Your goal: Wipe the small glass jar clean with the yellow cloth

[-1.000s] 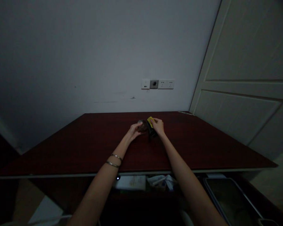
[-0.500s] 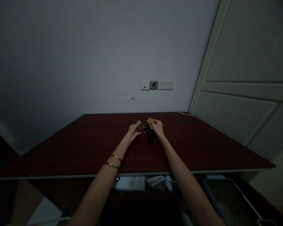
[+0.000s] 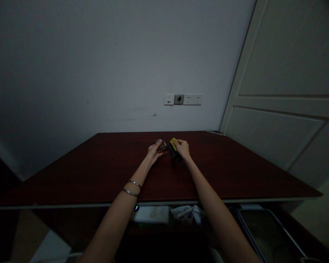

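Note:
My left hand is closed around a small, shiny, rounded object that looks partly see-through; its kind is too dim and small to tell. Close on its right, my right hand pinches a yellow, sponge-like piece between thumb and fingers. Directly below the yellow piece is a black object, partly covered by it and by my fingers. Whether the black object joins the shiny one, I cannot tell. Both hands are over the dark red tabletop.
Behind the table is a pale wall with a row of sockets. A white panelled door stands at the right. Below the table's front edge lie a white box, crumpled packets and a dark-topped, pale-rimmed tray-like thing.
My left hand and the shiny object have shifted slightly left, and the object is turned a little. My right hand with the yellow piece has barely moved.

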A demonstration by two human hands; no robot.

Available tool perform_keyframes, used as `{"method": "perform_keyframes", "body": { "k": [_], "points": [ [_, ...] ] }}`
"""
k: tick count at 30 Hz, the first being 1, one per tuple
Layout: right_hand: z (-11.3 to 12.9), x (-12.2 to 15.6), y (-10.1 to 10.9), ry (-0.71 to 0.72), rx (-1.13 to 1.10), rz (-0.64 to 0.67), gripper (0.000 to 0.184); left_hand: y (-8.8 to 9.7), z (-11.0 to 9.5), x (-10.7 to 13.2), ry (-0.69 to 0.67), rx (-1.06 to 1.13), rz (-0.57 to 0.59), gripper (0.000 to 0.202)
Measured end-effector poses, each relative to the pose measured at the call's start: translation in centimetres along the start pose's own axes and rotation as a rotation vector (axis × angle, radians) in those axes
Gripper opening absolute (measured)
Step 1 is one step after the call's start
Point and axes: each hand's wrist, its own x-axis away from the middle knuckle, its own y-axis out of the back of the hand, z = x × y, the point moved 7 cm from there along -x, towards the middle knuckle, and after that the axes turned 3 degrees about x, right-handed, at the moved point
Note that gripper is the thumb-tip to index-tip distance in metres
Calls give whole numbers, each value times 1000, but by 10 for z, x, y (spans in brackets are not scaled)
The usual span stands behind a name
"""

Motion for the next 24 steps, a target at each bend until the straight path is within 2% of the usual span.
{"method": "perform_keyframes", "body": {
  "k": [3,9,18,24],
  "points": [
    [-2,0,0,-38,7,10,27,1,-2,1,-20,-13,-27,41],
    [-19,5,-17,-290,-174,109,6,2,-6,1,-88,-52,-71,40],
    [-17,25,-49,-532,-527,318,21,-1,-10,-1,-244,-91,-28,46],
    [-15,27,-49,-617,-691,288,25,-1,-14,-2,-344,-281,-23,53]
  ]
}}
